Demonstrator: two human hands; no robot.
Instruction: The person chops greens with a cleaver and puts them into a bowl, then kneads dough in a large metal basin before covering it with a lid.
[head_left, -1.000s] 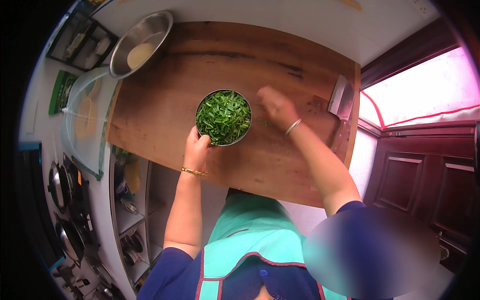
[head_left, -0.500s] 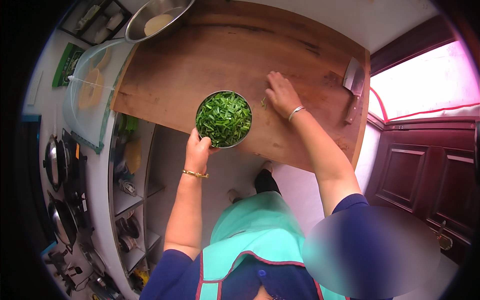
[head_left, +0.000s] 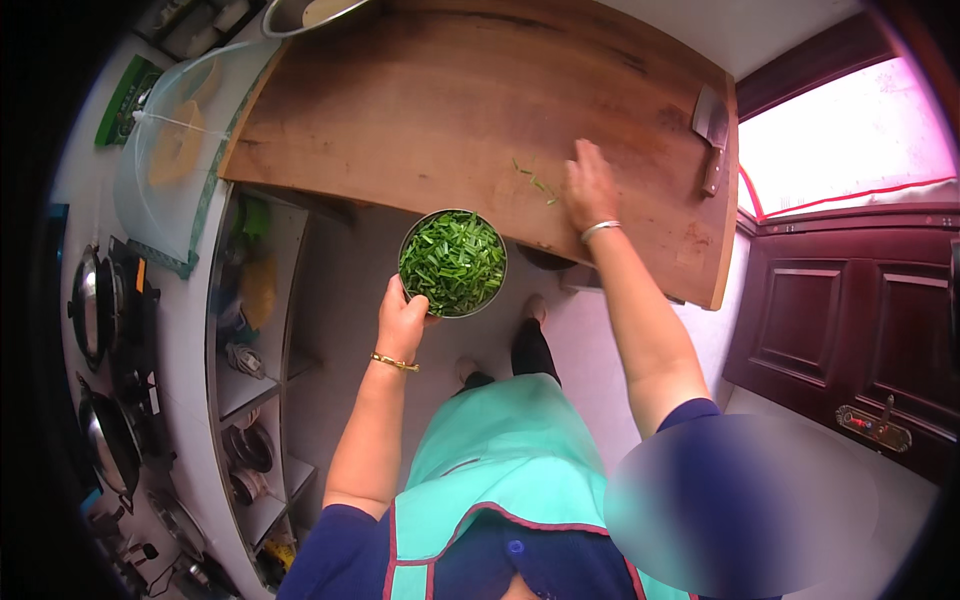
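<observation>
My left hand (head_left: 403, 318) grips the near-left side of a round metal bowl (head_left: 402, 250), thumb at its rim. Chopped green stalks (head_left: 453, 262), like chives or scallions, heap up inside it. The bowl is held level, just off the near edge of a large wooden board (head_left: 400, 110). My right hand (head_left: 590, 187) rests on or just above the board, fingers stretched out and held together, with nothing in them. Just left of that hand, a few loose green pieces (head_left: 540, 184) lie on the wood.
A cleaver (head_left: 712, 150) lies at the board's right end. Past the far left corner stands a metal basin (head_left: 312, 14) with something pale in it. A mesh food cover (head_left: 165, 150) and open shelves (head_left: 245, 390) are on the left. To the right is a dark red door (head_left: 820, 310).
My left hand has drawn the bowl nearer, away from over the board's edge. My right hand has shifted rightward and turned more edge-on, and more green scraps show beside it.
</observation>
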